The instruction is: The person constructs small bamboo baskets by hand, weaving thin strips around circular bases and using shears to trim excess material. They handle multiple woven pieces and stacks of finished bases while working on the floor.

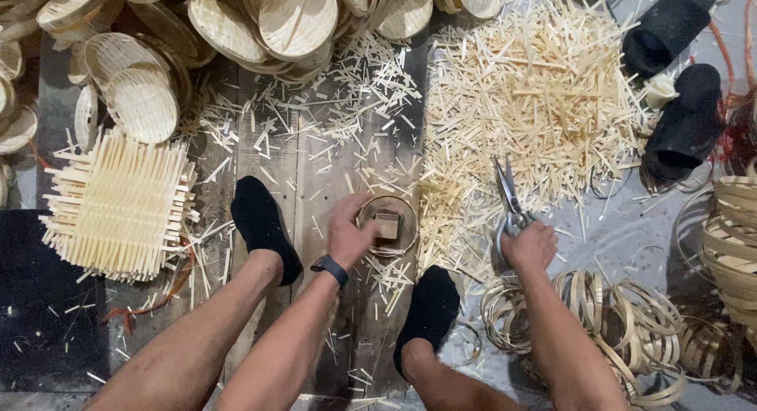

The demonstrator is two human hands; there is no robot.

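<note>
Frame centre — left hand [347, 236] pins a round bamboo hoop [388, 224] flat on the floor planks [315, 174], steadying it; to its right, right hand [528, 247] grips scissors [509, 202], blades up — ready beside the offcuts [544, 95].

Woven bamboo trays [142, 99] lie heaped along the top, beside a stack of square woven mats [118, 206]. Cut bamboo slivers [536, 95] litter the plank floor [315, 166]. Coiled bamboo strip rings [631, 316] pile at right, near two black cylinders [670, 24].
</note>
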